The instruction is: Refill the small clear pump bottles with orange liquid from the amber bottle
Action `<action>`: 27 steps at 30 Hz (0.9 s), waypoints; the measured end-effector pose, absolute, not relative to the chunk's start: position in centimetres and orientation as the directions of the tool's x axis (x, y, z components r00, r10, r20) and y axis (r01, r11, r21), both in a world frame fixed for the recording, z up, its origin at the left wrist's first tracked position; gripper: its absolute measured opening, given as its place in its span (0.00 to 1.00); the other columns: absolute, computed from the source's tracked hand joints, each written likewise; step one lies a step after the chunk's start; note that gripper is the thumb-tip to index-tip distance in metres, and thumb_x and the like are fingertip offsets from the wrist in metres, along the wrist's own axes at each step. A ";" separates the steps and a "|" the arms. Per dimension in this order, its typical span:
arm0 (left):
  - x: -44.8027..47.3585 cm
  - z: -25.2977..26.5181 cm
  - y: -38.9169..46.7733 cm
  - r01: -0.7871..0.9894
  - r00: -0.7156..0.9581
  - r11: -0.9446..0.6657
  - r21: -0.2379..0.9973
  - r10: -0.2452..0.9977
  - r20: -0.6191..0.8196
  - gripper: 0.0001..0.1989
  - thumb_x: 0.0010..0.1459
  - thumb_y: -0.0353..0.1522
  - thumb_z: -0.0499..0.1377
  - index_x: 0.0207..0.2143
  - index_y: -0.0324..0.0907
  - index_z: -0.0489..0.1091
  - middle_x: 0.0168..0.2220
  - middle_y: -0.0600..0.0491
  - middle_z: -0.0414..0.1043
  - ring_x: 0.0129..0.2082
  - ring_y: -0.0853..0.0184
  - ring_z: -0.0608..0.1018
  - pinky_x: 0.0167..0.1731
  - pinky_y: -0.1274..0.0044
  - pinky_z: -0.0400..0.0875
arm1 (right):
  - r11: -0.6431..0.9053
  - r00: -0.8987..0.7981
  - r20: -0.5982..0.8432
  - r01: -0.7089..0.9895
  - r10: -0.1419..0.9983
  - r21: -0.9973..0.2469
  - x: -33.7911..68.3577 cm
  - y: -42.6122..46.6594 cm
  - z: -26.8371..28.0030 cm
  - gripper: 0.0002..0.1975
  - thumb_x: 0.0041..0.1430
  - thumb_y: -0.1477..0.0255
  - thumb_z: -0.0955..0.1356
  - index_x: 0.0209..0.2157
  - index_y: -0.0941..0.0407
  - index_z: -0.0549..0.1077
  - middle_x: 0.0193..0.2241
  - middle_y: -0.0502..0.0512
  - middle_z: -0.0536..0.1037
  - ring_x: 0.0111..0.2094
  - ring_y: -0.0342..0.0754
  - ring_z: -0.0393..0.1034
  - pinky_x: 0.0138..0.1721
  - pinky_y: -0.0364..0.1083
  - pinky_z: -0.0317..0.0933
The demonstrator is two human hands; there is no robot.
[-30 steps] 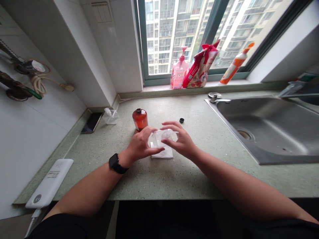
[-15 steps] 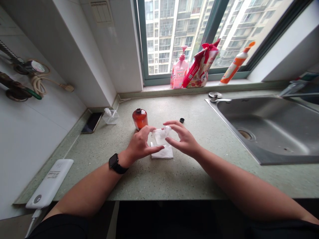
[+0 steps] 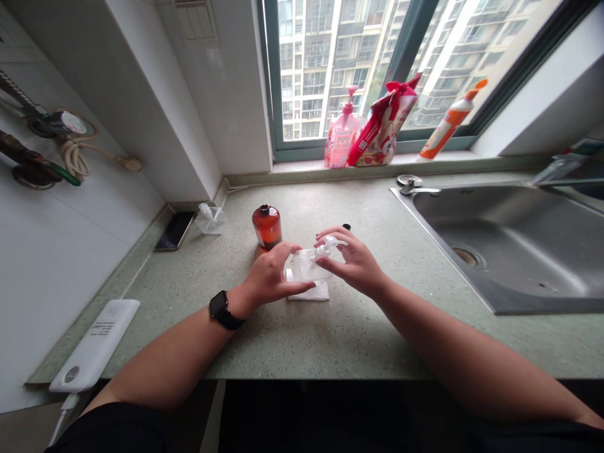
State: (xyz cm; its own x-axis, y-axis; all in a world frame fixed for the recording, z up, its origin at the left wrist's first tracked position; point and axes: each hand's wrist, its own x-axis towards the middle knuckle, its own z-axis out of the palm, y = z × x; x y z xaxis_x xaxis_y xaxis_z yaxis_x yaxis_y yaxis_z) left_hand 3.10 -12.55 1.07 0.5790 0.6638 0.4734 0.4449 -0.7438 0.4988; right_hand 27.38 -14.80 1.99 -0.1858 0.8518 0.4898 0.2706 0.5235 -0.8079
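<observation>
Head view shows 2 bare hands working over a speckled pale-green stone counter [image 3: 302,355], midway along its front edge. Between them is a clear, square-sided bottle [image 3: 304,264], above or on a flat white square sheet [image 3: 311,293]; which of these, I cannot tell. The left hand [image 3: 268,277], below a black watch [image 3: 218,305], curls its fingers and thumb around the bottle's left side. The right hand [image 3: 356,264] pinches a translucent white pump head [image 3: 330,247] between thumb and fingertips at the bottle's upper right; whether it is seated cannot be told.

Just beyond the left hand, an amber round-shouldered bottle [image 3: 267,226] stands upright and uncapped. Partly hidden behind the right fingers is a small black cap [image 3: 346,226].

Bare counter stretches from the hands to the front edge, and more runs right to the left edge of a stainless-steel sink [image 3: 533,304], well apart from them. Toward the counter's back left corner sit a dark phone [image 3: 175,230] and a clear cube-shaped container [image 3: 211,221]; a white power bank [image 3: 95,346] lies at the front left corner, near the left forearm.
</observation>
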 end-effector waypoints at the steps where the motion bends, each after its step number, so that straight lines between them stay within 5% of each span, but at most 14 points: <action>1: 3.1 1.0 -12.5 0.447 0.580 -0.744 0.496 0.663 0.473 0.33 0.57 0.51 0.73 0.56 0.43 0.69 0.46 0.49 0.78 0.42 0.58 0.82 0.45 0.68 0.78 | 0.513 -0.183 0.481 0.238 0.857 -0.824 27.6 -14.8 2.2 0.14 0.61 0.57 0.78 0.43 0.50 0.82 0.45 0.56 0.79 0.50 0.55 0.76 0.56 0.57 0.70; 9: 2.7 1.0 -12.3 0.489 0.557 -0.739 0.463 0.673 0.487 0.33 0.57 0.49 0.74 0.56 0.43 0.68 0.49 0.47 0.78 0.44 0.58 0.82 0.44 0.68 0.78 | 0.429 -0.158 0.413 0.082 0.897 -0.900 29.6 -14.3 3.7 0.16 0.56 0.60 0.81 0.42 0.49 0.82 0.39 0.51 0.81 0.40 0.48 0.75 0.44 0.50 0.69; 20: 2.2 1.0 -11.9 0.557 0.530 -0.731 0.395 0.679 0.509 0.34 0.59 0.52 0.71 0.58 0.42 0.67 0.50 0.45 0.78 0.46 0.55 0.83 0.45 0.66 0.80 | 0.608 -0.263 0.555 0.462 0.789 -0.645 32.3 -13.9 5.1 0.23 0.58 0.58 0.79 0.52 0.50 0.79 0.40 0.53 0.85 0.42 0.52 0.80 0.48 0.53 0.73; 27: 2.0 1.1 -11.7 0.581 0.515 -0.717 0.386 0.690 0.509 0.33 0.60 0.52 0.71 0.57 0.42 0.67 0.50 0.45 0.78 0.45 0.55 0.83 0.42 0.67 0.80 | 0.663 -0.327 0.592 0.525 0.736 -0.534 32.9 -13.9 5.9 0.11 0.62 0.59 0.77 0.42 0.50 0.82 0.39 0.53 0.85 0.40 0.51 0.80 0.42 0.52 0.73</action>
